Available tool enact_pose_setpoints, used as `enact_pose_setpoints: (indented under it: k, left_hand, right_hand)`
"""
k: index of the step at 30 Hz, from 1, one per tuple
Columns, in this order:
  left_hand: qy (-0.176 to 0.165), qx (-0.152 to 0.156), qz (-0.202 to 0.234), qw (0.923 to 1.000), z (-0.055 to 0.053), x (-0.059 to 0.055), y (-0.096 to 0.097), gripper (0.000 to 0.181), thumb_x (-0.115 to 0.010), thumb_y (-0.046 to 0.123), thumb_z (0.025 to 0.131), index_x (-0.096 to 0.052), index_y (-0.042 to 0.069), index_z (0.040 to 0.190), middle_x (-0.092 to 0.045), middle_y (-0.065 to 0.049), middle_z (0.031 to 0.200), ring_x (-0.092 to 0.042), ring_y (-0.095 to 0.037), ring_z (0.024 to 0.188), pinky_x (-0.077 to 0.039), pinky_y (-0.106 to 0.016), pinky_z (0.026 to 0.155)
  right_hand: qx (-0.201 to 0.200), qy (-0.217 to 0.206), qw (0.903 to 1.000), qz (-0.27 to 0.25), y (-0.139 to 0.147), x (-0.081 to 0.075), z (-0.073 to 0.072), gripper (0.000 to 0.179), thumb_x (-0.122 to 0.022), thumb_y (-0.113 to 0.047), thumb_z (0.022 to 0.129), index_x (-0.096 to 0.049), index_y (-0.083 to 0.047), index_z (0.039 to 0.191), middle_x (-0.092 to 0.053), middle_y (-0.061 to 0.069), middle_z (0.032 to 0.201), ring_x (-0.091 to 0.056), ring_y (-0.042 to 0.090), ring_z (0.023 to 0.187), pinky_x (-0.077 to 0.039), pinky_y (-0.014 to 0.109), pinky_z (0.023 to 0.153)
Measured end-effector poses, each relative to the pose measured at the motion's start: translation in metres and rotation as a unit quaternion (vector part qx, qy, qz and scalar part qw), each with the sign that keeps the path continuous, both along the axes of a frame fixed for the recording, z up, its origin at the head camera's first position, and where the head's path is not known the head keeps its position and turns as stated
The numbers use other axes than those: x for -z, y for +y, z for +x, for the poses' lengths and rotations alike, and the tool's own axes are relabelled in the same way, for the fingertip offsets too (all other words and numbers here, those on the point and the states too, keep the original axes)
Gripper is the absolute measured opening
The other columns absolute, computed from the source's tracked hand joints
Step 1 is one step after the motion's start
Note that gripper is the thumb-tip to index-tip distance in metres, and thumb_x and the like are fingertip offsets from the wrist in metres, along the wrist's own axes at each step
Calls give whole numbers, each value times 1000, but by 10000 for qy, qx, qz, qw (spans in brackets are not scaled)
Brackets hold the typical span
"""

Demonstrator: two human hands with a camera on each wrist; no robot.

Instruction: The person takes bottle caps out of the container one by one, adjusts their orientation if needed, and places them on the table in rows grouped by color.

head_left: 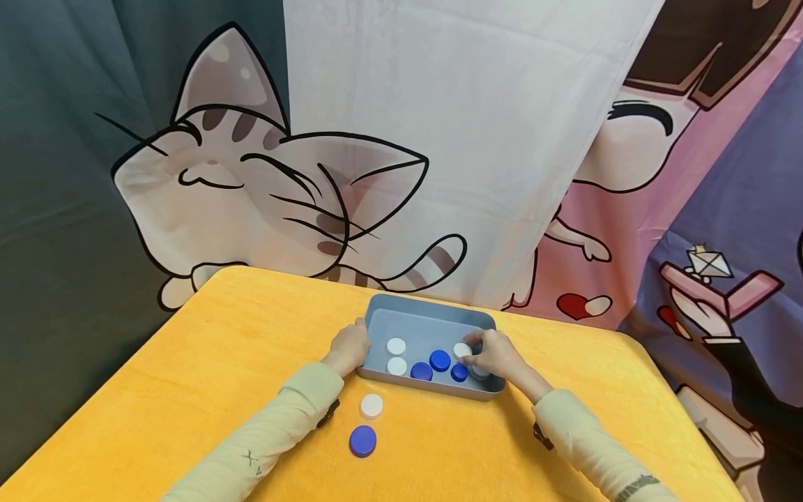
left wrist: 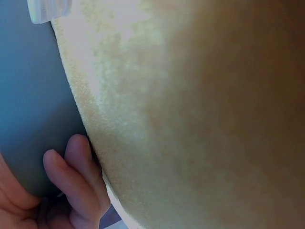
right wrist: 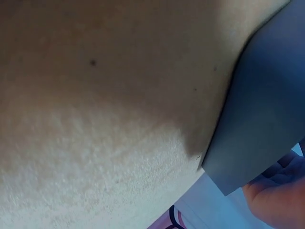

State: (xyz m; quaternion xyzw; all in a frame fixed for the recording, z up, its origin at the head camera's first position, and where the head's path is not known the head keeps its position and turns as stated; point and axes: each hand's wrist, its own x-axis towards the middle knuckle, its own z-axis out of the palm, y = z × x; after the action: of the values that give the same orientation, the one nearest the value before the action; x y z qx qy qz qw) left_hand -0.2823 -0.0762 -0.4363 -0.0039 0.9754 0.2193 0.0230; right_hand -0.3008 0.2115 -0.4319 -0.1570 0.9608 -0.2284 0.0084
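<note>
A shallow grey-blue tray (head_left: 426,389) lies on the table. My left hand (head_left: 348,346) grips its left side; in the left wrist view, curled fingers (left wrist: 78,179) press against the tray wall. Over the tray's right end, my right hand (head_left: 498,354) pinches a white bottle cap (head_left: 462,350) between thumb and forefinger. Beneath this hand another pale cap (head_left: 479,373) is partly hidden. Inside the tray are also two white caps (head_left: 396,346) and several blue caps (head_left: 440,360). In the right wrist view, only part of the hand (right wrist: 281,202) shows past the tray wall.
Outside the tray, near its front left, a white cap (head_left: 371,406) and a blue cap (head_left: 362,441) lie on the yellow-covered table (head_left: 188,390). A cloth backdrop (head_left: 477,139) printed with cartoon figures hangs behind the table's far edge.
</note>
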Motion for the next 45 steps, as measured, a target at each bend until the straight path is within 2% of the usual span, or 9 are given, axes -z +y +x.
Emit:
enact_pose_setpoints:
  k: [9,22,30,45]
  left_hand:
    - [1,-7,-9,10000,0,0,0,26,-52,7,95,-48,-8,116,-64,-24,92,-66,-36,86,-53,-43,72]
    - [-46,-63,66,9999,0,-3,0,25,-50,7,96,-49,-8,116,-64,-24,94,-65,-35,87,-53,-44,73]
    - [-70,-55,72,9999,1,-4,0,26,-51,7,96,-49,-9,116,-64,-24,93,-66,-33,86,-53,-43,74]
    - [0,-25,74,10000,2,-3,0,27,-52,7,95,-49,-9,116,-64,-24,92,-66,-34,86,-53,-43,73]
  right_hand:
    - [-25,-50,9998,192,1,2,-1,35,-83,-16,73,-71,0,102,-73,11,97,-66,19,86,-54,40,85]
    - [69,-17,10000,-68,-2,1,1,33,-83,-16,72,-72,-2,98,-73,9,92,-64,17,81,-54,39,81]
    - [215,-37,9997,-134,-2,3,0,34,-83,-19,73,-71,-3,101,-72,8,95,-63,16,83,-54,39,83]
    - [401,25,9986,-349,-3,1,4,37,-83,-23,72,-70,-3,101,-71,9,95,-62,17,82,-54,37,78]
